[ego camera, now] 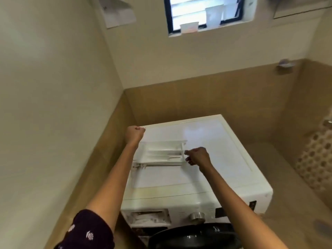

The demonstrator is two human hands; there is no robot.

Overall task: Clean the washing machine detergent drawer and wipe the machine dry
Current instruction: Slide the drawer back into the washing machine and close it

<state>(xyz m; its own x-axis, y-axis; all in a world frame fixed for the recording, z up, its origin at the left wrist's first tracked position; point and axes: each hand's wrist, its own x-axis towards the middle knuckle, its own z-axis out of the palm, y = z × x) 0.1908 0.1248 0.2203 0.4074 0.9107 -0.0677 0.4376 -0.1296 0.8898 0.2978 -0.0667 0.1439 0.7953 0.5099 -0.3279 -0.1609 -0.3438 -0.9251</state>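
The white washing machine stands in a corner, seen from above. The white detergent drawer lies on its top, on the left half, compartments facing up. My right hand is at the drawer's right end, with its curled fingers pinching the end panel. My left hand is a closed fist at the back left corner of the machine top, beyond the drawer, and nothing shows in it. On the machine's front, the drawer slot stands empty, left of the silver dial.
Beige and tan walls close in on the left and behind the machine. The dark round door sits at the bottom. A window is high on the back wall. A patterned panel is on the right.
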